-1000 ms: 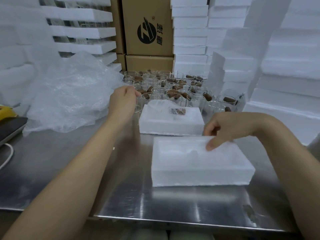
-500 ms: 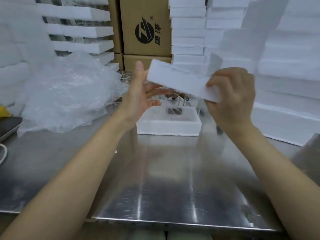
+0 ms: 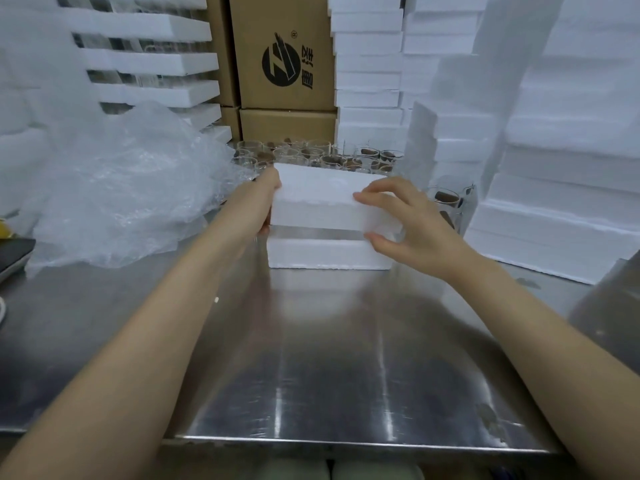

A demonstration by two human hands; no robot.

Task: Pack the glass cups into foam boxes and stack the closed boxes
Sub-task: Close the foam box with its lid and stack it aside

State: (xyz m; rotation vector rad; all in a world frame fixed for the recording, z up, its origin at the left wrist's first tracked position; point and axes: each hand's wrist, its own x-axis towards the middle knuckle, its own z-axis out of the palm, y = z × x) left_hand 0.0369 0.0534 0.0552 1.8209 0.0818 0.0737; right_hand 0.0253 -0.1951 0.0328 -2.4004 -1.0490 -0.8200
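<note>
A white foam lid (image 3: 322, 199) hovers just above a white foam box base (image 3: 325, 253) on the steel table (image 3: 311, 358); a thin gap shows between them. My left hand (image 3: 258, 206) grips the lid's left end. My right hand (image 3: 398, 220) holds its right end, fingers on top and thumb underneath. What lies inside the base is hidden by the lid. Several glass cups (image 3: 318, 155) with brown inserts stand behind the box.
Crumpled bubble wrap (image 3: 117, 192) lies at the left. Tall stacks of foam boxes (image 3: 554, 168) fill the right and back, more foam trays (image 3: 152, 60) at back left. Cardboard cartons (image 3: 282, 53) stand behind the cups. A dark object (image 3: 14, 254) sits at the left edge.
The right hand lifted the near foam piece off the table, both hands turned it in the air, and it now sits level just over the far foam base.
</note>
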